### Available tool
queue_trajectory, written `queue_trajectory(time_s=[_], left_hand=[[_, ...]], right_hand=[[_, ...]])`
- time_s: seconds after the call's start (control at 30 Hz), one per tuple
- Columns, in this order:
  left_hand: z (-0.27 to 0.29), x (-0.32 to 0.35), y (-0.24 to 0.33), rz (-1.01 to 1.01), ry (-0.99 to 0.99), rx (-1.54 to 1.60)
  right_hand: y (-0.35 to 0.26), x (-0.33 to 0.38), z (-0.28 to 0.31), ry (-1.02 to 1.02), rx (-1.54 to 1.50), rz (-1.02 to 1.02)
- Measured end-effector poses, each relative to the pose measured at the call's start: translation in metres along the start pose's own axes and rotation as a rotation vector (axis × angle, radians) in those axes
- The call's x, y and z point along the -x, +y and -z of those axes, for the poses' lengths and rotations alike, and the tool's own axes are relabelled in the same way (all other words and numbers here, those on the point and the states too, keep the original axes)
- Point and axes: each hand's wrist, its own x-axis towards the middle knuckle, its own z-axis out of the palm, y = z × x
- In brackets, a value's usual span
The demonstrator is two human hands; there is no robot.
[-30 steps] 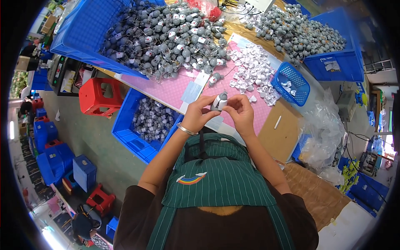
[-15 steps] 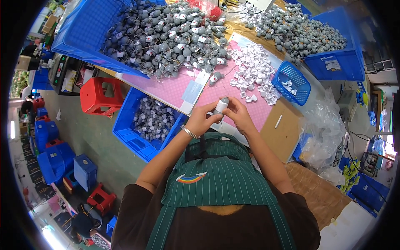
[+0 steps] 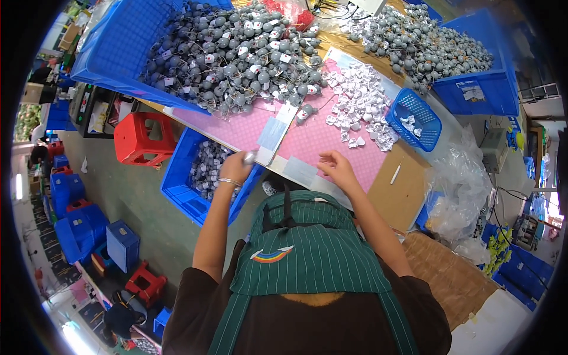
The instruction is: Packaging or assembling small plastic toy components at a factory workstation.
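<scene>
a small grey rounded part [image 3: 249, 157], judged light, hard and best pinched at its sides, is gripped in the left hand [image 3: 235, 168] above the near blue crate [image 3: 188, 195], while the right hand [image 3: 335, 166] is held open and empty.

Small grey round part [image 3: 250, 157] over blue crate [image 3: 183, 189].

Blue plastic crate [image 3: 177, 189] (glossy), matt pink mat [image 3: 322, 133].

- A red plastic stool [image 3: 144, 139] stands on the floor left of the worktop [image 3: 322, 133].
- Small blue basket [image 3: 414, 118] sits beside loose white tags [image 3: 361, 106].
- Crumpled clear plastic bags [image 3: 461, 189] lie at right.
</scene>
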Motion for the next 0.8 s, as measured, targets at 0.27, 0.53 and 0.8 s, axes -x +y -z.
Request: queue_trajectory(time_s=[0.27, 0.53, 0.8], left_hand=[[-0.023, -0.062, -0.006, -0.044, 0.095, 0.416], [-0.106, -0.165, 0.122, 0.250, -0.190, 0.829], [-0.161, -0.155, 0.102, 0.382, -0.204, 0.578]], right_hand=[[0.065, -0.018, 0.072, 0.320, 0.155, -0.084], [0.069, -0.052, 0.071, 0.601, 0.769, 0.165], [0.080, -0.044, 0.057, 0.541, 0.941, 0.217]])
